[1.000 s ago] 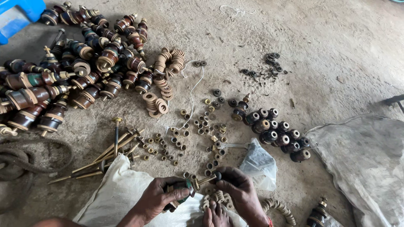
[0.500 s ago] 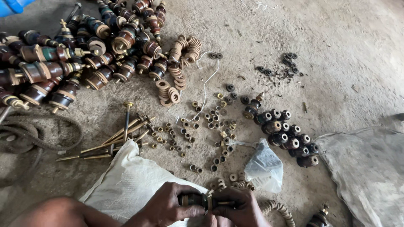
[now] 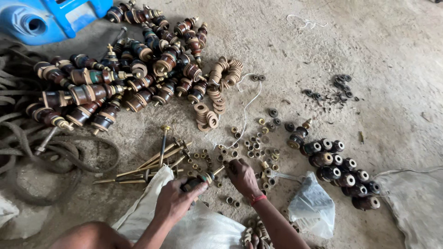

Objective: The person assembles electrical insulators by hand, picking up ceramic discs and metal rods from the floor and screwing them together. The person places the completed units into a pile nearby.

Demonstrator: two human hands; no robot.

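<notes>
Dusty concrete floor lay littered with brass nuts (image 3: 251,143). My left hand (image 3: 175,200) clamped an insulator stud (image 3: 200,179); my right hand (image 3: 242,177), fingers together, steadied its tip squarely.

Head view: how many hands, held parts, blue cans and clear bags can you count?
Hands: 2, left hand and right hand
Held part: 1
Blue can: 1
Clear bag: 1
Total: 5
</notes>
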